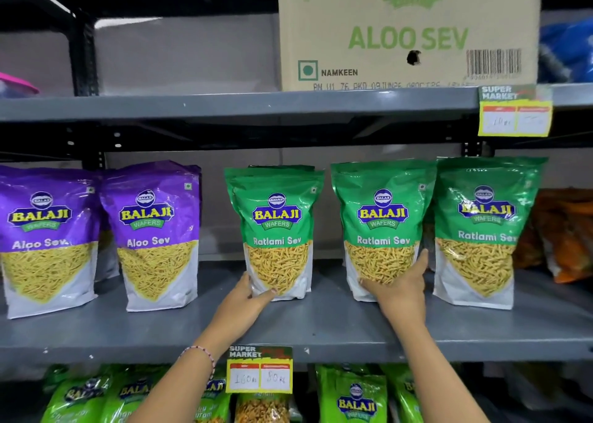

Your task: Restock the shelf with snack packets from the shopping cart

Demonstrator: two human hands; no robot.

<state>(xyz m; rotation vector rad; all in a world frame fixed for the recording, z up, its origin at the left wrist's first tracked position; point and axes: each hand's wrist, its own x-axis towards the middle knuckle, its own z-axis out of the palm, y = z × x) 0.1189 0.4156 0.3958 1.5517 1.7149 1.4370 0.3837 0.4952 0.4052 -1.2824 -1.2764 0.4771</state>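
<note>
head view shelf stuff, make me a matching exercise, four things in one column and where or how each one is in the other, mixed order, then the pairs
Column 1
1. Aloo Sev carton
2. purple Aloo Sev packets
3. left hand
4. right hand

Column 2
A. standing at the left of the middle shelf
B. on the base of the middle green Ratlami Sev packet
C. on the top shelf
D. on the base of the leftmost green Ratlami Sev packet

Pairs: 1-C, 2-A, 3-D, 4-B
</note>
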